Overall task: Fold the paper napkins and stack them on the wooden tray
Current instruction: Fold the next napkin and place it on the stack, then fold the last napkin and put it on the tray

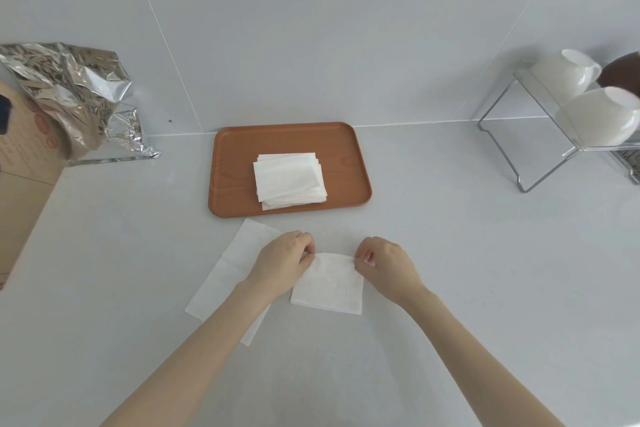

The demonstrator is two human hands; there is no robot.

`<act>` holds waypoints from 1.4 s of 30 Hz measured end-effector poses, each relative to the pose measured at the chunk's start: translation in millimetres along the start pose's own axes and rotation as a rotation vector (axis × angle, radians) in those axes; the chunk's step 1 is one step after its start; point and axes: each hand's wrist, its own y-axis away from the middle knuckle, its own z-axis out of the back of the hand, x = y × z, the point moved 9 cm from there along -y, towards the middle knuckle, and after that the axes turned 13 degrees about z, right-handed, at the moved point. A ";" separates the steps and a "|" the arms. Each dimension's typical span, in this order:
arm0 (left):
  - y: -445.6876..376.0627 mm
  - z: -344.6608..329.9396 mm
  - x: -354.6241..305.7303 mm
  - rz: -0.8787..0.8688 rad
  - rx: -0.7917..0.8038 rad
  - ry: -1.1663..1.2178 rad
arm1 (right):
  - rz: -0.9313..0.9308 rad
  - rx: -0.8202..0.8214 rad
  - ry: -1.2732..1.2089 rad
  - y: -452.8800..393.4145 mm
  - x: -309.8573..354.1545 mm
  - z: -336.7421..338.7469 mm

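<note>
A wooden tray [349, 163] lies at the back of the counter, and a stack of folded white napkins [289, 180] rests on it. In front of the tray a folded napkin [329, 286] lies on the counter. My left hand [282, 262] pinches its far left corner and my right hand [384, 262] pinches its far right corner. An unfolded napkin [228, 274] lies flat to the left, partly hidden under my left wrist and forearm.
A cardboard box [24, 180] and crumpled silver foil [79, 90] stand at the left. A clear rack [540, 135] holding white cups [602, 114] is at the back right. The tiled wall rises just behind the tray.
</note>
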 end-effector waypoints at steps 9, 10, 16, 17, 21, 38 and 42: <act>0.3 43.7 24.4 0.171 0.087 0.407 | 0.023 0.043 -0.349 -23.7 21.7 14.0; -2.2 53.0 25.3 0.169 0.078 0.431 | 0.042 0.040 -0.352 -29.7 26.6 18.3; -30.0 108.6 28.6 0.146 0.054 0.721 | 0.098 -0.010 -0.562 -80.0 57.0 48.5; -38.8 117.2 30.9 0.143 0.028 0.727 | 0.097 -0.008 -0.594 -91.4 61.0 51.5; -73.3 137.0 43.0 0.163 -0.058 0.746 | 0.097 -0.047 -0.599 -136.7 67.4 59.0; -97.8 127.9 72.7 0.163 -0.268 0.305 | 0.101 -0.232 -0.262 -169.0 50.2 39.6; -66.0 134.4 65.5 0.108 -0.272 0.317 | 0.141 -0.219 -0.278 -137.0 68.3 43.4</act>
